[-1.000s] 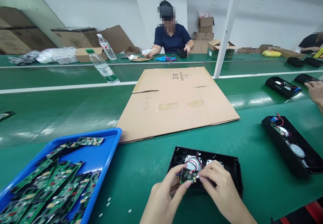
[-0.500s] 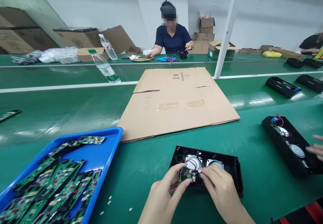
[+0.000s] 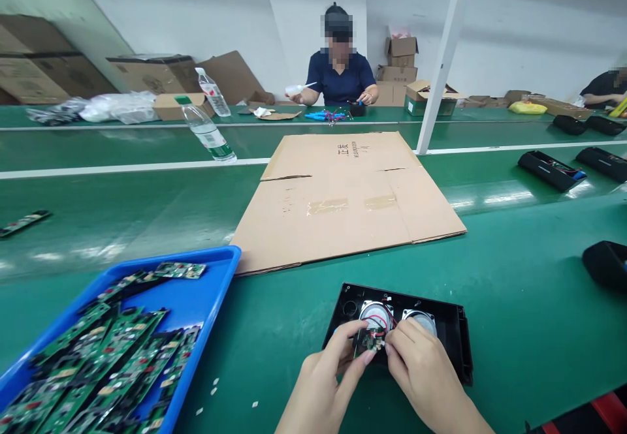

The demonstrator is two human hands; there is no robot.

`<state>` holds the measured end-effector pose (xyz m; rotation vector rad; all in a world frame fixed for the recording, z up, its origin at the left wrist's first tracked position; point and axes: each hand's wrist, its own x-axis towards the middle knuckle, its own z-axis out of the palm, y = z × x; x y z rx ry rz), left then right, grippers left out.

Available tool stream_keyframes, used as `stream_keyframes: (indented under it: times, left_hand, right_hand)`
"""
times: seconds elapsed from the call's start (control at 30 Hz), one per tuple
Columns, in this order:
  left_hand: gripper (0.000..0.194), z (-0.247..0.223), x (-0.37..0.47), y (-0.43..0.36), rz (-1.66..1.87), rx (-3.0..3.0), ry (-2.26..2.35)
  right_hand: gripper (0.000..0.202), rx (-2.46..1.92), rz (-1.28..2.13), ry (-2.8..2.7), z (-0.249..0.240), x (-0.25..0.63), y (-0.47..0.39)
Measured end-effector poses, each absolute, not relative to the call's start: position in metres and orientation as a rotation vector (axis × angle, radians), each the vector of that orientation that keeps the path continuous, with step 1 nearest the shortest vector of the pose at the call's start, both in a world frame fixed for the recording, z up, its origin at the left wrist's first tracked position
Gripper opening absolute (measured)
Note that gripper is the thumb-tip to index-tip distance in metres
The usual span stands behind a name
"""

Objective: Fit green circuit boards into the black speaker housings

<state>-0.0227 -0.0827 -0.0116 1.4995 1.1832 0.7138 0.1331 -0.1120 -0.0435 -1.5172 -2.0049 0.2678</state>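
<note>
A black speaker housing (image 3: pixel 448 323) lies open on the green bench, with two round speakers (image 3: pixel 375 312) inside. Over its left part, my left hand (image 3: pixel 329 369) pinches a small green circuit board (image 3: pixel 367 341) between thumb and fingers. Close against the board's right edge, my right hand (image 3: pixel 422 362) has its fingertips pressed together on a small white connector (image 3: pixel 384 342) with thin wires. Red and black wires run behind the board. Whether the connector sits in the board cannot be made out.
A blue tray (image 3: pixel 223 284) of circuit boards stands at left. Flat cardboard (image 3: pixel 343 205) lies ahead, with bottles (image 3: pixel 208 130) beyond. Black housings (image 3: pixel 551 170) are at right. A person (image 3: pixel 340 72) sits opposite, and a white post (image 3: pixel 445 62) rises behind the cardboard.
The black housing at the right has been moved mostly out of view, and the hand beside it is gone. My fingers have shifted slightly at the board. The person opposite has lifted a white bottle.
</note>
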Motion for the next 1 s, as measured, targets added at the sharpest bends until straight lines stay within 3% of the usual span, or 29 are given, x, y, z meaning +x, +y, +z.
stream_keyframes:
  times: [0.47,0.83,0.93,1.0]
  left_hand:
    - [0.021,-0.005,-0.035,-0.075,0.622,1.846,0.961]
    - [0.018,-0.015,-0.033,-0.078,0.651,1.588,1.005]
    - [0.024,-0.022,-0.033,-0.083,0.682,1.444,1.034]
    - [0.026,-0.026,-0.033,-0.087,0.727,1.381,1.069]
  right_hand:
    - [0.021,-1.474,0.483,-1.940,-0.044,0.139,-0.114]
    - [0.009,-1.529,0.412,-2.028,-0.041,0.138,-0.112]
    - [0.025,-1.550,0.424,-2.107,-0.029,0.147,-0.108]
    - [0.030,-1.578,0.236,-2.208,-0.020,0.155,-0.100]
